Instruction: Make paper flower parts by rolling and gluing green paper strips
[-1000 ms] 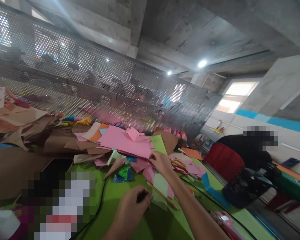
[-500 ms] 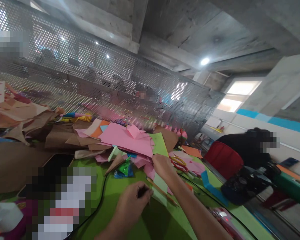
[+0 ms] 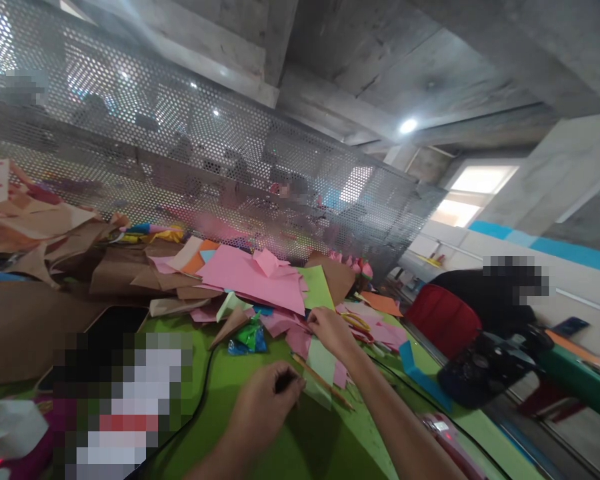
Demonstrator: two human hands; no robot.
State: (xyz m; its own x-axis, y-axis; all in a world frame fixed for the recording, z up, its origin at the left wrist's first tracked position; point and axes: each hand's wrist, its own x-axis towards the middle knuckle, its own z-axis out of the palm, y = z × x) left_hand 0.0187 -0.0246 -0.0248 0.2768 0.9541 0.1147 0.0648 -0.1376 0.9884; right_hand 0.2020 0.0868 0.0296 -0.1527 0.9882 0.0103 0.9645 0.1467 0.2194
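My left hand (image 3: 267, 403) is held low above the green table (image 3: 205, 433), its fingers curled into a pinch. Whatever lies between the fingertips is too small to make out. A pencil (image 3: 325, 382) rests just right of those fingers, across a pale green paper strip (image 3: 321, 360). Farther forward, my right hand (image 3: 330, 330) has closed fingers at the edge of the paper scraps, near pink sheets (image 3: 247, 277) and a lime-green sheet (image 3: 321, 285). What it grips, if anything, is hidden. Scissors with yellow and red handles (image 3: 357, 325) lie just right of it.
Brown paper (image 3: 25, 333) and a phone (image 3: 117, 323) lie at left. A small green-and-blue wrapped item (image 3: 250, 337) sits mid-table beside a black cable (image 3: 207, 380). A perforated metal screen (image 3: 205, 153) stands behind. At right, a person (image 3: 480, 293) leans near a red chair (image 3: 443, 320).
My right hand has shifted slightly to the right along the paper pile. My left hand keeps nearly the same place and pinch. The view has turned a little.
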